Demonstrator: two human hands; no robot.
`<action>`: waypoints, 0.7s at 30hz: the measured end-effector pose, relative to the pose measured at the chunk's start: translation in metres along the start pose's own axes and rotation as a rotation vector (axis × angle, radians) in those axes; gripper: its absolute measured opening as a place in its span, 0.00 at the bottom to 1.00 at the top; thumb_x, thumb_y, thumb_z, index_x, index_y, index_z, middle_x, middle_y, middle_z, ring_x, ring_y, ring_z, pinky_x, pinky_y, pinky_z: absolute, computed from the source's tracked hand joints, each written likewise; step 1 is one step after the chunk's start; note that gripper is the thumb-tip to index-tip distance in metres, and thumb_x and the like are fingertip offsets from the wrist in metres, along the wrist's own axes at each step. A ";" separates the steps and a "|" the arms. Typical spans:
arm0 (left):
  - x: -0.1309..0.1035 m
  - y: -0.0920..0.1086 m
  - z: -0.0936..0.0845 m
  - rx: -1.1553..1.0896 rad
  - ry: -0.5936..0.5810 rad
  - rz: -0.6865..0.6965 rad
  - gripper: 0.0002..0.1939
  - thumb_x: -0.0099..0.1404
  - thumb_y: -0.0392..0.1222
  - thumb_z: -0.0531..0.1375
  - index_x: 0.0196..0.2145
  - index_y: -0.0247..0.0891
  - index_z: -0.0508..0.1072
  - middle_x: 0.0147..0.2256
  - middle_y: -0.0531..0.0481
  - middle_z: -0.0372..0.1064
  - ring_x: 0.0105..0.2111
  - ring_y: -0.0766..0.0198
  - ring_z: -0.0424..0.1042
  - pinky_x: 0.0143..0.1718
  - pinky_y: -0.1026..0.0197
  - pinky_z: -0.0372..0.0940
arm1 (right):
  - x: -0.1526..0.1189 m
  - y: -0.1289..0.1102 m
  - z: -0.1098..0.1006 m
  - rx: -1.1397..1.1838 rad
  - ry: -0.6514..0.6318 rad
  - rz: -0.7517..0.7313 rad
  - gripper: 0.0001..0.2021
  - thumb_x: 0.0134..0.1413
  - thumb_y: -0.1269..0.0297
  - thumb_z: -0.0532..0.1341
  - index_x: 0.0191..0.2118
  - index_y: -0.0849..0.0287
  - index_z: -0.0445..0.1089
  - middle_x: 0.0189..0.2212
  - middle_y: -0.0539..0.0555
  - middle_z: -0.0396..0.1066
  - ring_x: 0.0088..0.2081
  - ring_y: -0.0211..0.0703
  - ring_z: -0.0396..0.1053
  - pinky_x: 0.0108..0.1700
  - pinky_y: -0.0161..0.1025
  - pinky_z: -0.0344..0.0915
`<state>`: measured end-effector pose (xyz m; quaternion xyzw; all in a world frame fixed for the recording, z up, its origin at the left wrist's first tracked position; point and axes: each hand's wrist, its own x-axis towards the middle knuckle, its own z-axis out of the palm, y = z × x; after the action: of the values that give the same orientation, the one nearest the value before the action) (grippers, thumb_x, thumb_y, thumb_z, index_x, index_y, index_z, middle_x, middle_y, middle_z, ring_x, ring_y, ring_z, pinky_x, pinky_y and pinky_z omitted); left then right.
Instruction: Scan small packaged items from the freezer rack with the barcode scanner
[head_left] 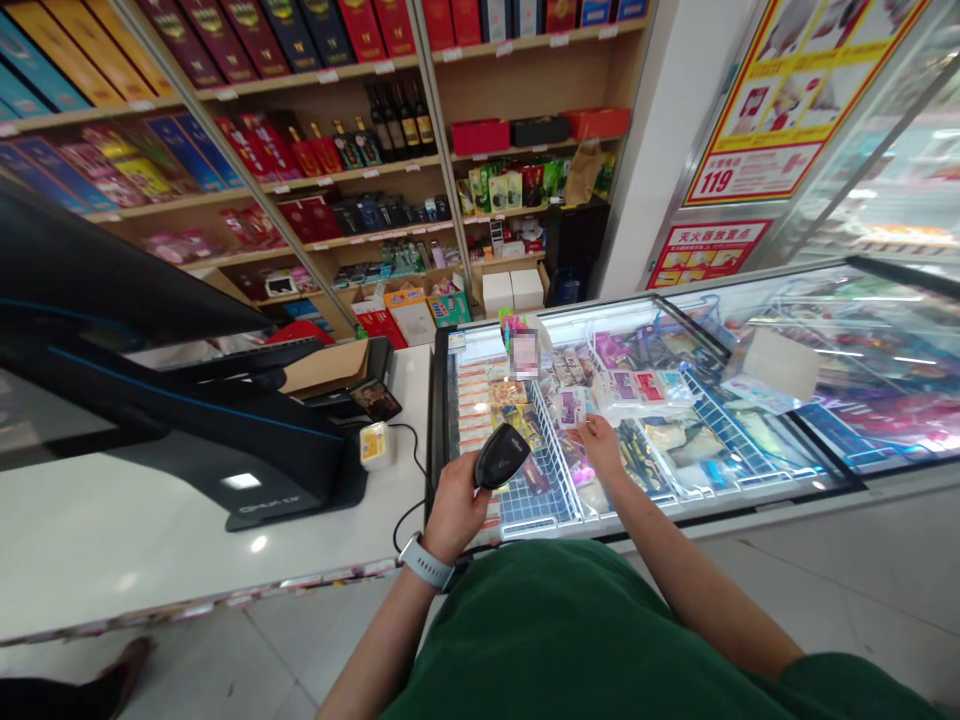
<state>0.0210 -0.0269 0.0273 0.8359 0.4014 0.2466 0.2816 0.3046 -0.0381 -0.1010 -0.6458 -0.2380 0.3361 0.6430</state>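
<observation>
My left hand (456, 508), with a watch on its wrist, is wrapped round the handle of a black barcode scanner (502, 458). The scanner's head points away over the freezer's glass top. Between the fingers of my right hand (602, 447) is the edge of a small white packet (572, 408) with a purple label. Just beyond that hand, a row of similar packs (637, 388) with purple and red labels lies on the glass in clear wrapping. A small pinkish card (524, 355), blurred out, stands near the far edge of the freezer.
The glass-topped chest freezer (442, 400) holds wire baskets of packaged food. An open white carton (776, 365) rests on its right side. At left, a black monitor (172, 390) and a small yellow-and-white box (375, 445) stand on the white counter (150, 560). Stocked shelves (337, 180) line the back.
</observation>
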 end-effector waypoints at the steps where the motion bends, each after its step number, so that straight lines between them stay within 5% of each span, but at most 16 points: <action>1: 0.000 0.000 0.000 0.001 0.002 0.000 0.20 0.54 0.27 0.55 0.45 0.38 0.69 0.42 0.44 0.71 0.45 0.54 0.69 0.48 0.51 0.63 | 0.000 0.000 0.000 0.001 0.009 -0.002 0.17 0.46 0.53 0.63 0.40 0.58 0.65 0.27 0.51 0.75 0.32 0.47 0.77 0.42 0.49 0.74; 21: 0.009 0.001 0.007 0.022 -0.040 0.030 0.21 0.56 0.28 0.55 0.48 0.38 0.68 0.44 0.44 0.71 0.46 0.53 0.69 0.50 0.49 0.62 | 0.003 -0.007 -0.007 -0.100 0.047 -0.050 0.20 0.46 0.54 0.62 0.44 0.60 0.71 0.31 0.54 0.76 0.32 0.46 0.76 0.42 0.46 0.74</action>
<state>0.0309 -0.0218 0.0247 0.8495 0.3859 0.2296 0.2770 0.3122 -0.0400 -0.0946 -0.6785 -0.2553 0.2922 0.6237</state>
